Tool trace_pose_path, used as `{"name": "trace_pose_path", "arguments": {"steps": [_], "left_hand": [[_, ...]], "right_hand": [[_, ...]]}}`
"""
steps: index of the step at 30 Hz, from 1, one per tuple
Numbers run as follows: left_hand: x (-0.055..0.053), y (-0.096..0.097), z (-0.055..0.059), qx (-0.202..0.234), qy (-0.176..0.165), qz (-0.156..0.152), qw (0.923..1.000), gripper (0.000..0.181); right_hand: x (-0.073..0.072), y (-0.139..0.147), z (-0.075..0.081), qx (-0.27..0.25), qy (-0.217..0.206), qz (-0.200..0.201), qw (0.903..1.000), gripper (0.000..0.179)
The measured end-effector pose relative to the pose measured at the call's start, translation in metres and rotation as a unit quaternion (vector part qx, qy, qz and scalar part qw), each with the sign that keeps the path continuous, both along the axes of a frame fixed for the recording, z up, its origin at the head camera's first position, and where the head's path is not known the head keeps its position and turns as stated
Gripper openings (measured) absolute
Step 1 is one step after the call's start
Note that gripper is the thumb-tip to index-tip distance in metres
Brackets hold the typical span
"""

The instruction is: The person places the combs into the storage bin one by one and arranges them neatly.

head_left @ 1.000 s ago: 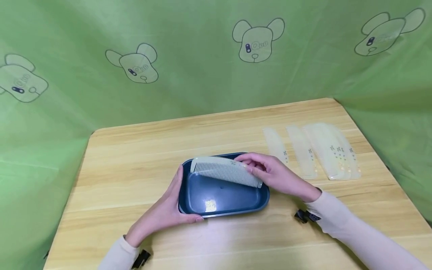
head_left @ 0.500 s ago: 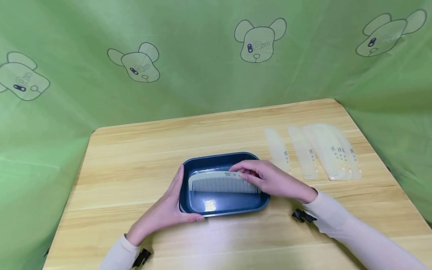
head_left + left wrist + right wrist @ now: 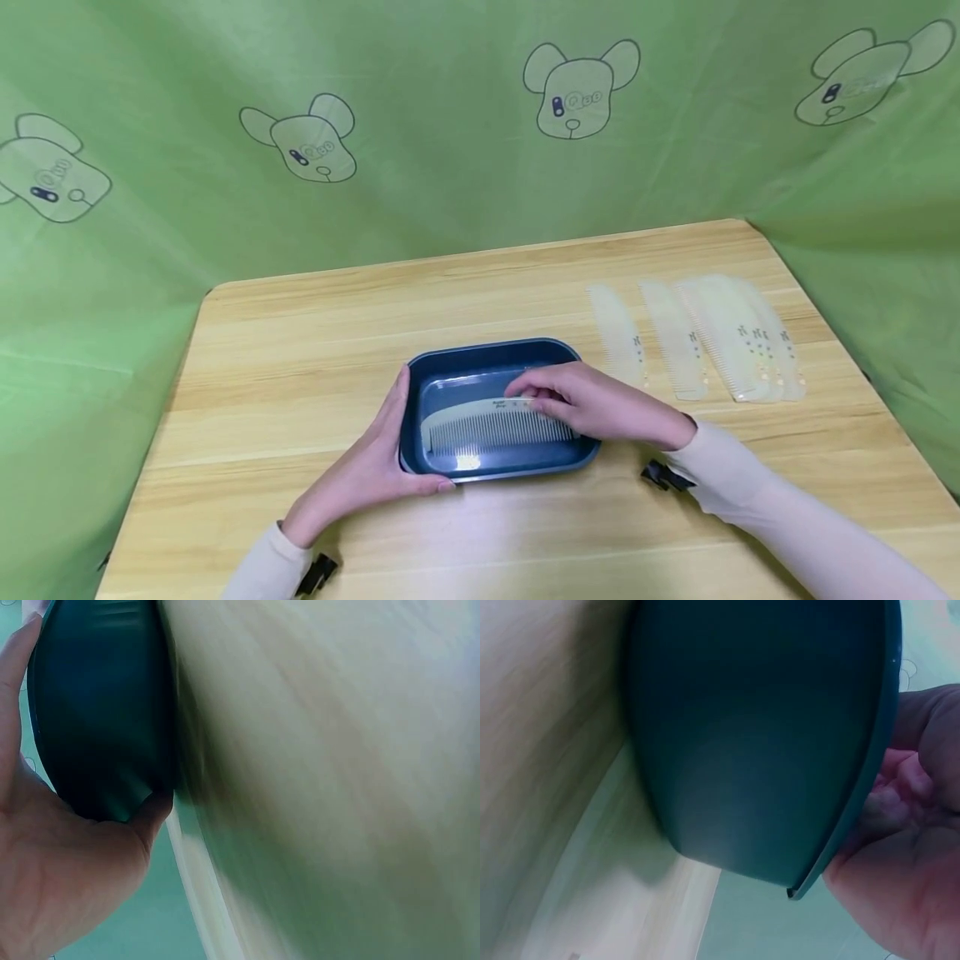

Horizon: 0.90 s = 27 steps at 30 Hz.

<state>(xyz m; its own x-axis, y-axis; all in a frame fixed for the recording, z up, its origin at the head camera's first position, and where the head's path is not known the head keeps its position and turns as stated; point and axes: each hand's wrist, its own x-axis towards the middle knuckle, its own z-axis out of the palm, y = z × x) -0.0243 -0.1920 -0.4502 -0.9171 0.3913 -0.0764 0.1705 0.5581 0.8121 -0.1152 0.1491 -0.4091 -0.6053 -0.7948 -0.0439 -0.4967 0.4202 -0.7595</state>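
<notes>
In the head view a deep blue, rounded plastic tray (image 3: 480,358) sits on the table. My left hand (image 3: 363,471) grips its left end, thumb along the near side and fingers along the far-left wall; the left wrist view shows the thumb (image 3: 156,814) against the tray's outer wall (image 3: 105,705). My right hand (image 3: 596,404) reaches over the right end and pinches a pale, translucent comb (image 3: 472,425) by its spine. The comb lies lengthwise inside the tray, teeth toward me, its right end partly behind the hand. The tray wall (image 3: 757,735) hides the comb in the right wrist view.
More pale combs lie at the table's right: one single comb (image 3: 617,329), another comb (image 3: 670,337) beside it, and an overlapping group of combs (image 3: 727,337). Green printed cloth (image 3: 442,192) encloses the wooden table (image 3: 300,333) behind and at the sides.
My right hand has brought the comb down into the tray and toward me, from a slant near the far rim to lengthwise inside. The left hand keeps its grip in place.
</notes>
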Motion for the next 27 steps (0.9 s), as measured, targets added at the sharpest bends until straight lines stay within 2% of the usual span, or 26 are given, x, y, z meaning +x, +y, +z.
{"name": "trace_pose_path", "arguments": {"steps": [9, 27], "left_hand": [[0.001, 0.001, -0.002, 0.007, 0.002, 0.003, 1.0, 0.153], [0.0, -0.002, -0.003, 0.007, 0.001, 0.003, 1.0, 0.153]], "right_hand": [[0.001, -0.004, -0.003, 0.012, 0.02, 0.019, 0.9995, 0.023], [0.006, -0.014, -0.012, 0.06, 0.12, 0.03, 0.9905, 0.021]]}}
